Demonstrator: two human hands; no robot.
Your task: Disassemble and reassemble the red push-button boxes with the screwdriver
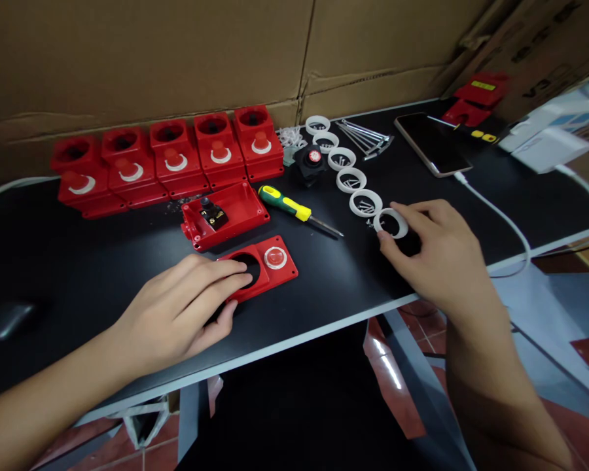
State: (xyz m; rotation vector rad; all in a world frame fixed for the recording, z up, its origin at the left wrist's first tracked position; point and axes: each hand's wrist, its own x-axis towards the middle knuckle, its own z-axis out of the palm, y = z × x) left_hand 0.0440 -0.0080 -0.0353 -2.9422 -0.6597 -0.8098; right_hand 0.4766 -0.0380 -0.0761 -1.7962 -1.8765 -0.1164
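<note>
My left hand (pixel 186 307) grips the left end of a red cover (pixel 282 271), its fingertips over the large round hole and its thumb at the near edge. A clear red dome with a white ring around it sits at the cover's right end. Between thumb and fingers, my right hand (pixel 434 252) has hold of a white plastic ring (pixel 391 213), the nearest in a row. Just behind the cover lies an open red box (pixel 243 203) with a black switch block (pixel 213 214) inside. A green and yellow screwdriver (pixel 294 206) rests between the two hands.
Several red boxes (pixel 177 157) stand along the cardboard at the back. More white rings (pixel 351 180) hold small screws, beside long screws (pixel 363 137) and a black knob part (pixel 311 163). A phone (pixel 434 144) charges on the right; a dark mouse (pixel 10 319) lies left.
</note>
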